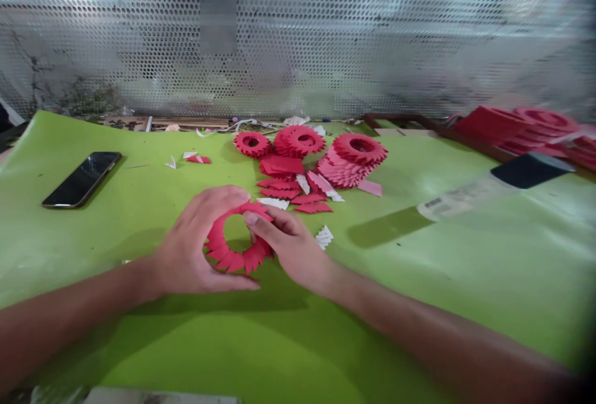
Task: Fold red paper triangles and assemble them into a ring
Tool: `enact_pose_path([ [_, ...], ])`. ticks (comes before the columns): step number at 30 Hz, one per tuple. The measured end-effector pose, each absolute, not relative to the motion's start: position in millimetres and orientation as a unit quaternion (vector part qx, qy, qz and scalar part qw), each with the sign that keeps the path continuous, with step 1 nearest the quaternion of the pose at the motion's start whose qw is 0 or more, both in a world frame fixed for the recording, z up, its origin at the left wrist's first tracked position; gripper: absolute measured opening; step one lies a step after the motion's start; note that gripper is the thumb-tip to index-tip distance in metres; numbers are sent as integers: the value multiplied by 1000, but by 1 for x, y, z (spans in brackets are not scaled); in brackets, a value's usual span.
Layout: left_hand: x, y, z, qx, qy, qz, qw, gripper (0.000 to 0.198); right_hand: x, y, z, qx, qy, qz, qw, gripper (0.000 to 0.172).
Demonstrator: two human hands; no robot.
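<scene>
- I'm watching the left hand (193, 249) curving wide around a red paper ring (228, 259); its fingers are going over the top and its thumb is reaching below;
- the right hand (298, 246) is pinching the ring's right side, and its thumb is pressing on the front;
- both hands are holding the ring over the green surface (186, 354);
- red folded papers (279, 193) are lying just behind it; a pink and red stack (351, 162) is standing near them;
- a black phone (82, 179) is lying off to the left.

Soft shadows and pale glare mark the tabletop (465, 273).
</scene>
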State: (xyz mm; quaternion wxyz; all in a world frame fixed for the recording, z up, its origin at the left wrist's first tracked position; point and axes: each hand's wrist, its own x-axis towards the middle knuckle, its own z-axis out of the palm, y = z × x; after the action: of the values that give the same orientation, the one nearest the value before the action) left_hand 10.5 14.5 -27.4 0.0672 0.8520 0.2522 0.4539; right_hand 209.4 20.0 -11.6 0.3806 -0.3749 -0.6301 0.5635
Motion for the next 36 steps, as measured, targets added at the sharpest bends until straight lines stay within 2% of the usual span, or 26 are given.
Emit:
enact_pose_path([
  [5, 8, 17, -27, 848, 235, 467, 85, 109, 210, 19, -13, -392, -667, 519, 363, 49],
  [10, 9, 15, -26, 864, 236, 428, 122, 98, 205, 15, -17, -363, -667, 547, 353, 49],
  [14, 13, 11, -27, 856, 253, 443, 80, 94, 203, 13, -17, -350, -655, 564, 362, 50],
  [19, 14, 9, -25, 846, 285, 447, 54, 93, 206, 13, -14, -361, -635, 582, 358, 39],
  [22, 8, 12, -22, 848, 272, 454, 10, 90, 209, 15, -12, -381, -631, 571, 361, 43],
  [24, 3, 15, -21, 853, 258, 451, -53, 78, 212, 18, -11, -399, -623, 555, 380, 49],
  [28, -2, 15, -20, 871, 245, 396, -159, 38, 216, 21, -11, -414, -592, 553, 414, 49],
  [31, 1, 12, -19, 886, 227, 360, -182, 29, 215, 20, -12, -409, -591, 556, 418, 47],
  [36, 4, 9, -19, 889, 243, 354, -159, 16, 214, 18, -12, -412, -591, 565, 403, 47],
])
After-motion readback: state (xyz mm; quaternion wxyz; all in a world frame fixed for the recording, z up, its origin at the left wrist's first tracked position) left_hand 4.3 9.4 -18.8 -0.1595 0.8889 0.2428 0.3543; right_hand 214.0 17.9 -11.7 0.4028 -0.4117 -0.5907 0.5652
